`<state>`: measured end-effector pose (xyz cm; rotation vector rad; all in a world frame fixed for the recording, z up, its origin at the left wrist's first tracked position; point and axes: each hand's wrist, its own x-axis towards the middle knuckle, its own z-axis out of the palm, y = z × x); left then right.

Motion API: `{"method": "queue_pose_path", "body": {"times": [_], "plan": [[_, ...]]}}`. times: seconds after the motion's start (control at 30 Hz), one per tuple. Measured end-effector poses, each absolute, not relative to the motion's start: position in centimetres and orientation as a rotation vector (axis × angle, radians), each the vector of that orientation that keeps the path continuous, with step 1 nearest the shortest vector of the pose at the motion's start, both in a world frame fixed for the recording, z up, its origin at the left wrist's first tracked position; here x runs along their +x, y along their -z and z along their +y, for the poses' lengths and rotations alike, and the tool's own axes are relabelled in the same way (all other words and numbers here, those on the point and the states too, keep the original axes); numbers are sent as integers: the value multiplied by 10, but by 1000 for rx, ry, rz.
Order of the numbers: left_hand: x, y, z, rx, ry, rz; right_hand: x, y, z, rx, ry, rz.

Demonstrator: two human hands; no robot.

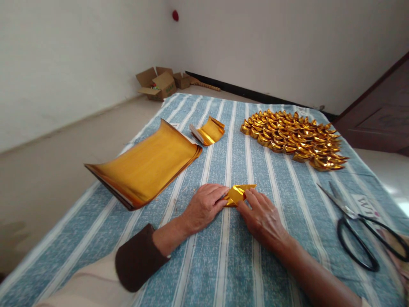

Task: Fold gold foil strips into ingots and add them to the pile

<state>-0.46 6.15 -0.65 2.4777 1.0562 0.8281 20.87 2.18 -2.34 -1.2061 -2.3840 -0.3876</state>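
A small piece of folded gold foil paper (237,195) lies on the striped tablecloth, low in the middle of the head view. My left hand (206,204) grips its left end, fingers closed together. On the other side my right hand (260,212) pinches the right end between thumb and fingers. Parts of the paper are hidden under the fingertips of both hands. Beyond my left hand rests a stack of large gold foil sheets (150,160) with curled edges. A smaller stack of cut gold foil pieces (211,131) sits just behind it.
Rows of folded gold foil ingots (290,136) cover the table's far right. Black-handled scissors (349,213) lie partly open at the right, next to a white label (367,206). Cardboard boxes (159,85) stand on the floor past the far left corner of the striped tablecloth (204,273).
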Motion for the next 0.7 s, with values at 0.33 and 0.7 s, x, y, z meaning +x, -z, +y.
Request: {"method": "queue_pose_path", "body": {"times": [0.33, 0.7], "plan": [[-3, 8, 62, 2566, -842, 1058, 208, 23, 20, -1210, 397, -2388], [-2, 11, 60, 2661, -881, 1073, 215, 18, 17, -1173, 300, -2506]]}}
